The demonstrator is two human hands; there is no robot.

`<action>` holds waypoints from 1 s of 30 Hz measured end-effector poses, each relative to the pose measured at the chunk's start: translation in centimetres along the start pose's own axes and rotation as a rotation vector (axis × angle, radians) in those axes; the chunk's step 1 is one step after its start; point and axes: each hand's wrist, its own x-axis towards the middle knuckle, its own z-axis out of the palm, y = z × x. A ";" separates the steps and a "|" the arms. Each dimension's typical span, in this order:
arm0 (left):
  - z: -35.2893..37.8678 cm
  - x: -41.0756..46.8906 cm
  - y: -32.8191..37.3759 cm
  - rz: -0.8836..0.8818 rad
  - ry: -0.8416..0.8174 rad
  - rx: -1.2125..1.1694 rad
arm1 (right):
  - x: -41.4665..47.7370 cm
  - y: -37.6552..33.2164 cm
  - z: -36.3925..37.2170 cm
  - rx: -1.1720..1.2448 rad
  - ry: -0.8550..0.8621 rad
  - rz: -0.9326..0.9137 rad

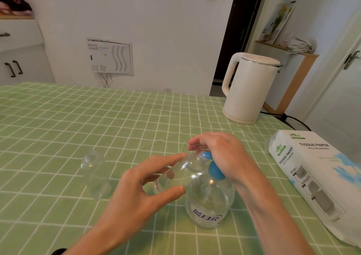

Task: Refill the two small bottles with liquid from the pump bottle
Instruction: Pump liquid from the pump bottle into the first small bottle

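Head: left hand (140, 192) pinches small bottle (181, 171); right hand (220, 153) curled over pump (215, 170).

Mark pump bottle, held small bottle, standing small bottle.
pump bottle (210, 204): head view, clear body above the label.
held small bottle (182, 173): head view, tilted body between the fingers.
standing small bottle (95, 176): head view, mid body.

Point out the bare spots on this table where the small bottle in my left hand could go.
Widest: the far-left tablecloth behind the standing small bottle. Also the strip between the kettle and the right hand. Crowded: the right side, where the pump bottle, left hand, held small bottle and tissue pack sit close.
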 end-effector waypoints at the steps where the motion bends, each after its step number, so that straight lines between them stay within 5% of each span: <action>1: 0.0 0.0 0.1 0.002 0.003 -0.001 | -0.1 0.0 0.0 -0.005 -0.006 -0.001; 30: -0.3 0.0 0.4 0.069 -0.003 0.076 | -0.3 -0.2 -0.4 -0.042 0.018 -0.038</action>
